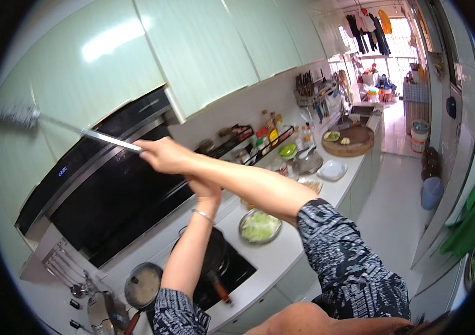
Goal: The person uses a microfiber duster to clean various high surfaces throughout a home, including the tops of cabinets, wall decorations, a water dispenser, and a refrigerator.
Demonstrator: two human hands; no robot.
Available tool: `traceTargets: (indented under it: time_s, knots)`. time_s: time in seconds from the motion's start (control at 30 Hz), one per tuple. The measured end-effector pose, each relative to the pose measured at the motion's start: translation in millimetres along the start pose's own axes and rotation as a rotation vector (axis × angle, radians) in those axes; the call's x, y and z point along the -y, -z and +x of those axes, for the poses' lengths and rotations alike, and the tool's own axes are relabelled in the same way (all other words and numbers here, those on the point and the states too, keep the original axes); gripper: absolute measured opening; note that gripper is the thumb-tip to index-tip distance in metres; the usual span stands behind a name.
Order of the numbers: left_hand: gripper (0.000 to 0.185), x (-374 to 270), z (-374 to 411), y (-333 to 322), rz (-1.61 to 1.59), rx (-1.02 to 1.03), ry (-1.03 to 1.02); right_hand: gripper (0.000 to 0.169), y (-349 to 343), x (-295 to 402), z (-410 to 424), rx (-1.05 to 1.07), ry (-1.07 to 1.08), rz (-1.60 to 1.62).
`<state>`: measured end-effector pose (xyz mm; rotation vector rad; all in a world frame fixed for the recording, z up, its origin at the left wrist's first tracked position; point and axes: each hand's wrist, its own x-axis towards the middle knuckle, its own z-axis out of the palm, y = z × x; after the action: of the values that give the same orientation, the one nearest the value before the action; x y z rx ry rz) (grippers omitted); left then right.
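A duster with a grey fluffy head (17, 115) and a silver telescopic handle (109, 139) reaches up to the left. My right hand (166, 155) grips this handle. The head is blurred in front of the pale green upper cabinets (107, 67); whether it touches them is unclear. My left hand (204, 186), with a bracelet on its wrist, is raised just under my right wrist. Its fingers are mostly hidden, so what they hold does not show. Behind both hands is the black range hood (124, 201), its display lit.
Below are a dark wok (212, 255) on the cooktop, a lidded pan (143, 284) and a bowl of shredded greens (260, 226). Farther along the counter stand seasoning bottles (271, 132), a white dish (332, 170) and a round chopping board (359, 142). Ladles (63, 268) hang at left.
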<state>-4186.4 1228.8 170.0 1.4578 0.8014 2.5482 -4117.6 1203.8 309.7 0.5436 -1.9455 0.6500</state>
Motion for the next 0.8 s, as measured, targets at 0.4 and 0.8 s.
traceTargets:
  time_s: [0.4,0.8]
  knots:
    - [0.045,289,32,-279,0.399,0.266,0.778,0.047,371,-313,-179,-0.847,-0.784,0.516]
    - [0.038,446,44,-378,-0.044,0.086,0.562,0.043,480,-376,-198,-0.655,-0.467,-0.345]
